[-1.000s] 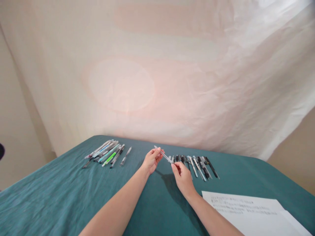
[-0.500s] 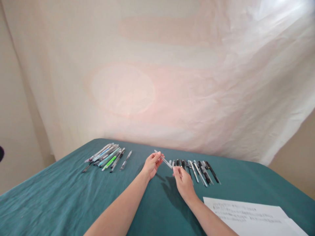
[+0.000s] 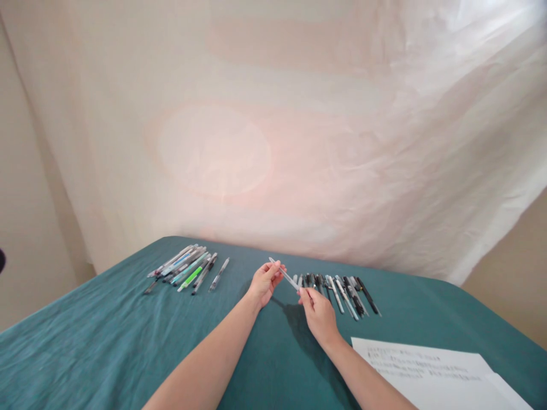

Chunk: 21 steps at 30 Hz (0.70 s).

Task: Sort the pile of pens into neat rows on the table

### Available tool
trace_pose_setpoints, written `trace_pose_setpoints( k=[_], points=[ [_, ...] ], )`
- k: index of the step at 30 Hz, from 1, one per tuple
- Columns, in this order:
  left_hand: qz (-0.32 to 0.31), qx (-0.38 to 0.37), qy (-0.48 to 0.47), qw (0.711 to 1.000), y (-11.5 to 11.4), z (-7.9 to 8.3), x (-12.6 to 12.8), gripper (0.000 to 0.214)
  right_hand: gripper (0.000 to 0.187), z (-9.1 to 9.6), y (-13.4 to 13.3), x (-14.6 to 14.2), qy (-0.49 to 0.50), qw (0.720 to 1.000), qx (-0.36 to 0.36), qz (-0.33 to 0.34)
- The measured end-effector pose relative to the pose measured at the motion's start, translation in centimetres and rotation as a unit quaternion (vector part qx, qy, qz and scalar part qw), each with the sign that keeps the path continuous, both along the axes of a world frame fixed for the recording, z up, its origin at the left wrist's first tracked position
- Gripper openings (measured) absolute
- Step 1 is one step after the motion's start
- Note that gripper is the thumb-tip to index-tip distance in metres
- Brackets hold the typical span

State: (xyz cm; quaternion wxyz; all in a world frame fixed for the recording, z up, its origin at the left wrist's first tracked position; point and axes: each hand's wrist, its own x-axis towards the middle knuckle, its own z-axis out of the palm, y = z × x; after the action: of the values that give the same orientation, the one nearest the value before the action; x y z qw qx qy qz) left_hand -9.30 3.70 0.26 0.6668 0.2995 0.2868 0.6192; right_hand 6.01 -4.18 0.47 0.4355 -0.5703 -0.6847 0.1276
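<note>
A pale, clear-looking pen (image 3: 289,278) is held slantwise above the table between my two hands. My left hand (image 3: 265,283) pinches its upper left end with thumb and fingers. At the lower right end, my right hand (image 3: 317,312) is closed on the same pen, its fingers covering that tip. Behind the right hand lies a row of pens (image 3: 342,295), mostly black, white and grey. To the left of my left hand rests a single clear pen (image 3: 219,274), beside a heap of pens (image 3: 179,266) that includes a bright green one (image 3: 190,279).
A dark green cloth (image 3: 102,336) covers the table. White sheets of paper (image 3: 427,364) with blurred lines of writing lie at the front right. A pale cloth sheet (image 3: 273,125) hangs behind the table's far edge.
Both hands keep hold of the pen in almost the same pose. The whole view has shifted slightly, so the table sits a little higher in the picture.
</note>
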Motion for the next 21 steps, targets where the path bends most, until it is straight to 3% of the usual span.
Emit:
trace_pose_setpoints(
  k=[21],
  points=[
    [0.028, -0.009, 0.026, 0.999, -0.12, -0.01, 0.30, 0.029, 0.026, -0.53, 0.18, -0.09, 0.016, 0.999, 0.027, -0.025]
  ],
)
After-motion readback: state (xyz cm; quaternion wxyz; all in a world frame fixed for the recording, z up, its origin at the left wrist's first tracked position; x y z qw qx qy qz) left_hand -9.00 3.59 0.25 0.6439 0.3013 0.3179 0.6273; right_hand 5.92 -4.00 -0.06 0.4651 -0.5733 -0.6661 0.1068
